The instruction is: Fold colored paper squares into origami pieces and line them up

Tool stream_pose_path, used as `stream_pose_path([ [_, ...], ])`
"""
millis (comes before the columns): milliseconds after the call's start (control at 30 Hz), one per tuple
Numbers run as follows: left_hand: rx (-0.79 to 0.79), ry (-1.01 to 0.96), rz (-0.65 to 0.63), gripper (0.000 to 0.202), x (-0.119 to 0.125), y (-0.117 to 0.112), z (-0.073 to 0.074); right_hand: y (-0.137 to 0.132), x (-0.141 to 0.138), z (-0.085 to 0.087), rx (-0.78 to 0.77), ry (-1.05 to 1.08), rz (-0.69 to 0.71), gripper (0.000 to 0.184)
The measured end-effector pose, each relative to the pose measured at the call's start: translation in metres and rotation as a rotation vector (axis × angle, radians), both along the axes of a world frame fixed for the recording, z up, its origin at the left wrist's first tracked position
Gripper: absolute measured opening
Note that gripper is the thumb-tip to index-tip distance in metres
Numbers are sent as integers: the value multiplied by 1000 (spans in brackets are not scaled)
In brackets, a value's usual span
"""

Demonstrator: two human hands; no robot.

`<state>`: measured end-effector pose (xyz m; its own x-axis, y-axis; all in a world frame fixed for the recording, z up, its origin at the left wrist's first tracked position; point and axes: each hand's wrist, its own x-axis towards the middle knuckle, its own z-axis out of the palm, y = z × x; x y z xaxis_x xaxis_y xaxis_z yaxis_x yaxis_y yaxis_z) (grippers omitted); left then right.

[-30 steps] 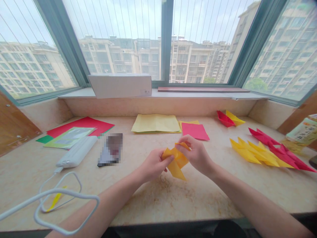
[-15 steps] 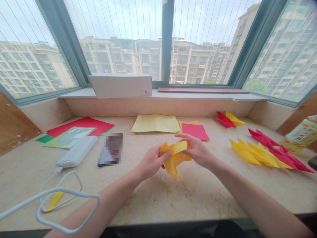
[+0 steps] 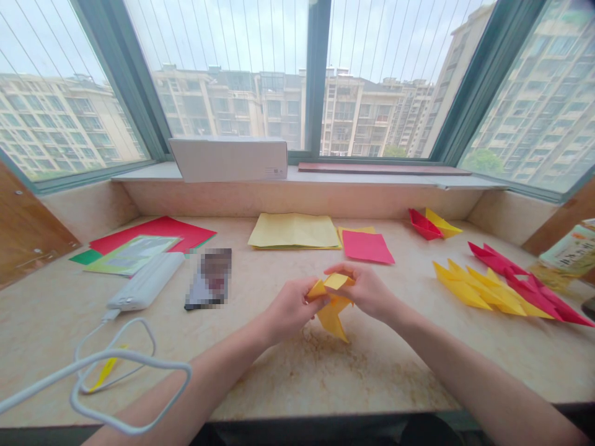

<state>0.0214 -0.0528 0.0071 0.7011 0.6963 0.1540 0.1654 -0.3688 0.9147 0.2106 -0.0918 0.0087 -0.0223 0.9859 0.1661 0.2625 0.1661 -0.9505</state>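
A partly folded sheet of yellow paper (image 3: 333,317) is held up between both hands over the middle of the stone counter (image 3: 279,384). My left hand (image 3: 292,306) pinches its left side, thumb in front. On the right side, the fingers of my right hand (image 3: 365,290) close on the paper's upper flap. One pointed corner hangs down toward the counter. The fingers cover parts of the folds. Beyond the hands lie a square of red paper (image 3: 368,246) and a stack of pale yellow paper (image 3: 294,231).
Yellow folded paper boats (image 3: 483,288) and red ones (image 3: 534,288) sit at the right, near a bottle (image 3: 569,251). A red and a yellow boat (image 3: 425,224) stand farther back. At left are red sheets (image 3: 153,232), a white power strip (image 3: 146,282), its looped cable (image 3: 130,427) and a phone-like object (image 3: 209,279).
The yellow paper has tilted and looks narrower, its upper flap bent over. My hands have turned slightly and drawn closer together around it.
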Motion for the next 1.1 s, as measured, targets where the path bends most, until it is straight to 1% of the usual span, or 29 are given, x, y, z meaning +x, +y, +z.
stream_pose_path([
  [133, 44, 41, 34, 19, 0, 2, -1, -1, -2, -6, 49, -45, -41, 31],
  [233, 12, 50, 49, 20, -1, 5, -2, -2, -5, -8, 102, -62, -59, 30],
  [333, -32, 43, 62, 23, -2, 6, -4, -3, -8, -8, 165, -67, -103, 19],
  [467, -56, 42, 57, 30, 0, 5, -7, -5, -10, -9, 268, -199, -150, 3],
  [533, -65, 44, 47, 32, 1, 3, -7, -5, -11, -11, 314, -268, -148, 8],
  [600, -80, 32, 47, 30, 2, 2, -5, -5, -11, -12, 367, -308, -140, 14],
  [667, -105, 2, 60, 26, 3, 3, -4, -5, -10, -12, 424, -317, -117, 23],
  [767, -150, -57, 80, 26, 4, 3, -2, -5, -10, -12, 485, -296, -87, 33],
  [900, -160, -71, 63, 27, 5, 3, -2, -6, -12, -14, 493, -279, -87, 38],
  [1000, -154, -69, 48, 28, 4, 3, -3, -7, -12, -16, 496, -291, -62, 40],
  [1100, -173, -93, 25, 29, 4, 4, -4, -6, -10, -16, 506, -318, -43, 46],
])
